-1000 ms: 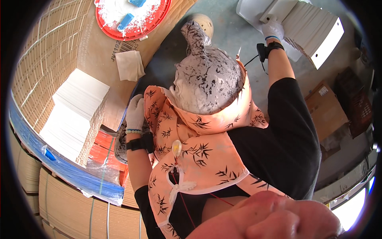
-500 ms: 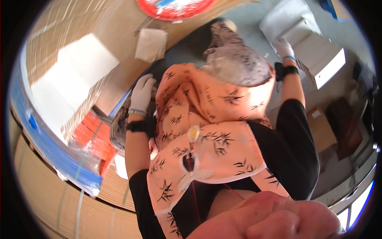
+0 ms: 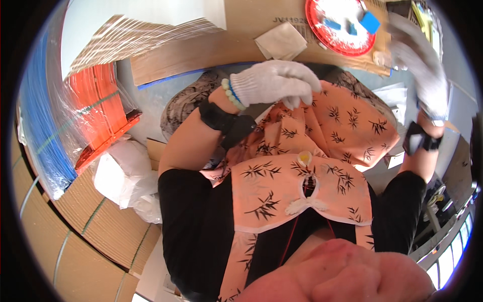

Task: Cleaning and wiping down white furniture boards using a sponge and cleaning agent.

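Note:
My left hand (image 3: 274,83), in a white knit glove, hovers in front of my orange bamboo-print apron (image 3: 347,113). Its fingers are loosely bent and a little apart, and nothing shows in them. My right hand (image 3: 420,63), gloved too, is raised at the upper right and smeared by motion, so its fingers cannot be read. Nearest to it is a round red-rimmed dish (image 3: 313,32) with a white, speckled inside. Blue blocks lie in the dish, one blue block (image 3: 370,22) at its right edge. A beige square sheet (image 3: 280,41) lies between the dish and my left hand.
Brown cardboard (image 3: 226,53) lies under the dish and sheet. White-topped stacked panels (image 3: 151,12) stand at upper left. Plastic-wrapped orange (image 3: 100,95) and blue stacks (image 3: 43,105) line the left, with a white plastic bag (image 3: 126,173) and strapped flat cardboard (image 3: 85,221) nearer me.
The view has turned toward the dish. My right hand has left a white box at the right and come up beside the dish. My left hand has moved in front of the apron.

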The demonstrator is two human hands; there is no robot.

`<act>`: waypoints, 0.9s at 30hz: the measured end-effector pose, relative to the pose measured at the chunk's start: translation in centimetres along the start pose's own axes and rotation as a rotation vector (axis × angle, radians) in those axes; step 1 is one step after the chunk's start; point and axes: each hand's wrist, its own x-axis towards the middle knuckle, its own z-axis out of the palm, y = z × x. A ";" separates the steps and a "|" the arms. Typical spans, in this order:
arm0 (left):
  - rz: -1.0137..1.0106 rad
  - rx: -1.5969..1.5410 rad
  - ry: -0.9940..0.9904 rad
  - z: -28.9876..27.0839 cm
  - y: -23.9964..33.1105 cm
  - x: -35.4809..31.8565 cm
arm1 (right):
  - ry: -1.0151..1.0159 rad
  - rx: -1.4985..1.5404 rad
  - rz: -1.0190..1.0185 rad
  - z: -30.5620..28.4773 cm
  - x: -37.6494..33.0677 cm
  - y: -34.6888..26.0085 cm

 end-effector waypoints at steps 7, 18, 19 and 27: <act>0.414 -0.147 0.231 1.2 2.8 -2.2 | -0.125 -0.402 -0.239 18.3 14.8 -6.2; 0.419 -0.175 0.346 1.0 5.6 -5.4 | 0.049 0.400 -0.075 24.2 16.7 -3.1; 0.423 -0.173 0.349 1.0 5.3 -5.4 | 0.063 0.524 0.096 24.2 16.5 -2.8; 0.487 -0.371 0.551 -0.8 4.4 -5.2 | -0.059 0.297 0.280 23.9 18.1 -3.0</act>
